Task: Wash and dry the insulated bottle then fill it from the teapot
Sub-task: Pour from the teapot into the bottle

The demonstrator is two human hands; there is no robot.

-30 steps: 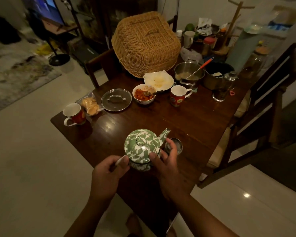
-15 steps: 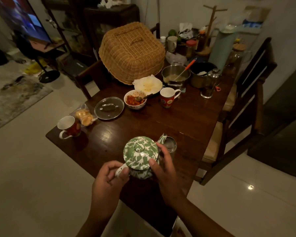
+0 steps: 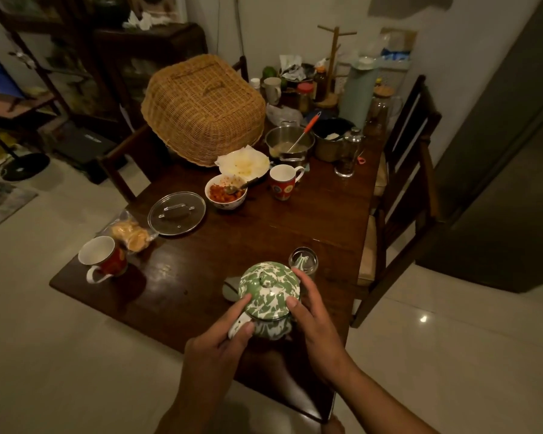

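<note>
The teapot (image 3: 268, 292) is tipped at the near edge of the table (image 3: 264, 227), its spout over the mouth of the bottle (image 3: 304, 264) just beyond. The left hand (image 3: 220, 343) grips the handle. The right hand (image 3: 314, 321) cups the pot's side, thumb on the lid. I'd pour slowly, lid pinned, spout centred over that narrow mouth.

The teapot (image 3: 268, 296) is white, marbled all over with green splashes, lid and body alike. The table (image 3: 264, 227) is dark reddish-brown wood with a gloss. The near mug (image 3: 104, 258) and the far mug (image 3: 284, 183) are red outside and white inside; the far mug carries a round motif. The woven cover (image 3: 201, 111) is golden tan. The white bowl (image 3: 226, 192) holds red-orange food, and the tall flask (image 3: 356, 92) is pale mint green
</note>
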